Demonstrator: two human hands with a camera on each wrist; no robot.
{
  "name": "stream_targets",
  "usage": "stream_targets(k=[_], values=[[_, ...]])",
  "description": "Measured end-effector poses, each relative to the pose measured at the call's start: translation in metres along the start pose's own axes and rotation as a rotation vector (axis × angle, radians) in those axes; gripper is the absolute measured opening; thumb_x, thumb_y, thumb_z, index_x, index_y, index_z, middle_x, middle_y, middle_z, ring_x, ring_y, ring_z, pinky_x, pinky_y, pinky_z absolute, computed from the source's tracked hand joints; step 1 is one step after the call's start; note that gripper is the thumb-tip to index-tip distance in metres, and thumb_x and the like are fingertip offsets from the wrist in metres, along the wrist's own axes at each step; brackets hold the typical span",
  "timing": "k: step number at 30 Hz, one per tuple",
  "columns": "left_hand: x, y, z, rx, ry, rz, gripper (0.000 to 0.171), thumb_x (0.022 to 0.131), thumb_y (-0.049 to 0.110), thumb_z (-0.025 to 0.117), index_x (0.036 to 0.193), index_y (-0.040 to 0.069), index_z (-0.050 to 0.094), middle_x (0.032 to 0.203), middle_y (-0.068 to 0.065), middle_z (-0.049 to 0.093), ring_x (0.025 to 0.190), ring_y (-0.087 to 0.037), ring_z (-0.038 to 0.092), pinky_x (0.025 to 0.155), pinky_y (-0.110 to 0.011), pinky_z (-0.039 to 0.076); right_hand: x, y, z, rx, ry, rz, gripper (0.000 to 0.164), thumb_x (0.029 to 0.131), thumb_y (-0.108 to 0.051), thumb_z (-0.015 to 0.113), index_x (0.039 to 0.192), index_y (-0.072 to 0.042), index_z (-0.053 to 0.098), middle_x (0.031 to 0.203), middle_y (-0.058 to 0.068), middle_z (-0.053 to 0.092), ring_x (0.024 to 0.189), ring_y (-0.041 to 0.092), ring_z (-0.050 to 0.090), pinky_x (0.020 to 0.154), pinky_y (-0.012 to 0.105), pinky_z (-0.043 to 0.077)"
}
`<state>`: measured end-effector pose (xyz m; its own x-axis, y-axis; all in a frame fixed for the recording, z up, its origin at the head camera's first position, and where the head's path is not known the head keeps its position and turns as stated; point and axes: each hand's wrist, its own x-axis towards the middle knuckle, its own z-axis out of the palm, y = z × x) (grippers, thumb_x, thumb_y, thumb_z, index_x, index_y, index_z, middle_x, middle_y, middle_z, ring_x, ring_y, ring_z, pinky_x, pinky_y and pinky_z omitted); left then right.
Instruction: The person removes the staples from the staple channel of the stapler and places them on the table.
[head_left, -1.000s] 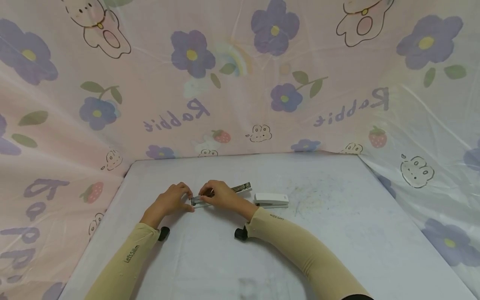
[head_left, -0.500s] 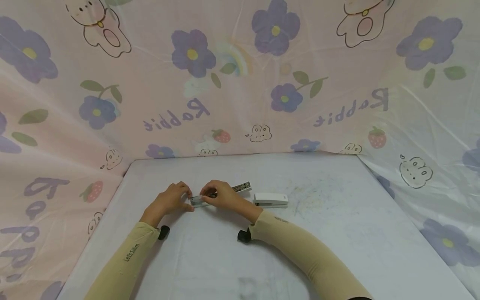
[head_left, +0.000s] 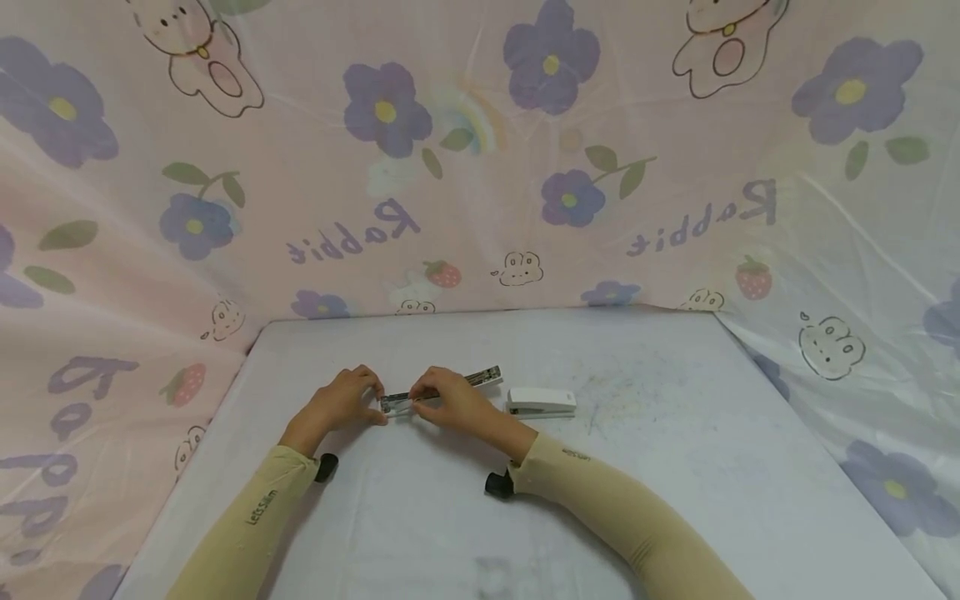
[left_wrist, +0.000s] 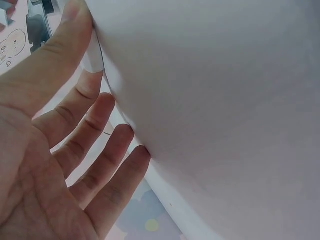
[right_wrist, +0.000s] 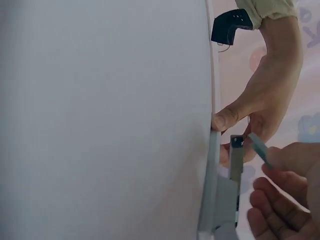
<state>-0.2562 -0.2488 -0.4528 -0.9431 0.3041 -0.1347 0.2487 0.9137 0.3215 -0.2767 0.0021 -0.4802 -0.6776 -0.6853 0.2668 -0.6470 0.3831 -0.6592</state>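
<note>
An opened-out white stapler (head_left: 486, 376) lies slanting on the table, its metal track (right_wrist: 235, 165) bared. At its left end my left hand (head_left: 347, 397) grips the white tip between thumb and index finger, the other fingers spread against the table edge in the left wrist view. My right hand (head_left: 450, 402), above the middle of the stapler, pinches a thin grey strip of staples (right_wrist: 259, 149) between thumb and index finger. In the right wrist view the strip is tilted and apart from the track. The right hand hides part of the stapler in the head view.
A second white stapler (head_left: 542, 402), closed, stands just right of the opened one. The white table (head_left: 637, 500) has faint coloured stains at the right. A patterned pink curtain (head_left: 480, 192) rises behind and at both sides.
My right hand has drawn a little to the right and toward me with the staple strip, uncovering more of the dark track. The left hand and both staplers stay in place.
</note>
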Motion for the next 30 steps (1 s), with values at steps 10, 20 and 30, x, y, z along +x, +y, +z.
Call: stream_targets(k=[10, 20, 30], values=[[0.001, -0.003, 0.004, -0.002, 0.006, -0.007, 0.039, 0.086, 0.037, 0.093, 0.110, 0.016, 0.071, 0.141, -0.014, 0.058, 0.133, -0.045, 0.052, 0.093, -0.071, 0.053, -0.012, -0.005, 0.002, -0.078, -0.083, 0.025, 0.012, 0.101, -0.017, 0.078, 0.110, -0.011, 0.077, 0.107, -0.001, 0.075, 0.099, 0.007, 0.069, 0.090, 0.021, 0.055], [0.002, -0.004, 0.005, 0.009, 0.020, 0.004, 0.038, 0.085, 0.038, 0.093, 0.109, 0.017, 0.070, 0.140, -0.013, 0.059, 0.132, -0.044, 0.053, 0.092, -0.070, 0.053, -0.016, -0.003, 0.001, -0.065, -0.146, 0.085, 0.007, 0.101, -0.017, 0.079, 0.105, -0.013, 0.077, 0.094, -0.006, 0.072, 0.082, -0.001, 0.061, 0.075, 0.017, 0.052], [0.000, -0.001, 0.002, 0.017, 0.018, 0.014, 0.037, 0.085, 0.038, 0.093, 0.107, 0.017, 0.070, 0.139, -0.014, 0.059, 0.129, -0.044, 0.053, 0.089, -0.068, 0.054, -0.018, -0.005, -0.004, -0.085, -0.187, 0.116, 0.005, 0.100, -0.014, 0.079, 0.104, -0.011, 0.076, 0.092, -0.005, 0.071, 0.082, 0.002, 0.061, 0.076, 0.019, 0.053]])
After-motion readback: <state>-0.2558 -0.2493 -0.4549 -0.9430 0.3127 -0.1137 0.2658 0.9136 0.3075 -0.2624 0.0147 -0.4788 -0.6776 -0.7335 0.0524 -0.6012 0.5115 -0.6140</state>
